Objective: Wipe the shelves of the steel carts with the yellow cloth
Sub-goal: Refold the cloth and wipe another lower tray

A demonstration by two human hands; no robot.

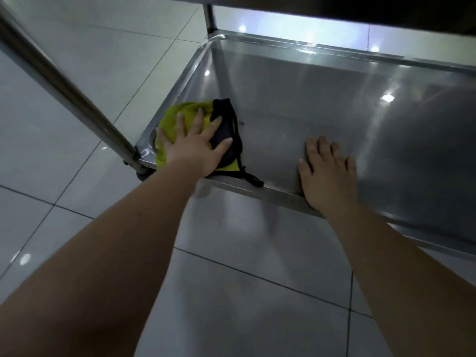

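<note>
Yellow cloth [180,114] under left hand [192,148], shelf [309,99] corner.

The brushed stainless-steel cart shelf [296,99] is gleaming with a smooth, satiny sheen. The soft yellow cloth with black fabric trim [180,112] is looking matt and slightly fuzzy. The round polished steel cart leg [64,83] and the pale glossy floor tiles [244,292] are reflecting ceiling lights.

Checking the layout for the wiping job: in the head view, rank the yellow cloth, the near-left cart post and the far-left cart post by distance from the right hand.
From the right hand:
1. Yellow cloth, to its left under the left hand.
2. Near-left cart post, beyond the cloth at the shelf's near corner.
3. Far-left cart post, at the shelf's back corner.
</note>
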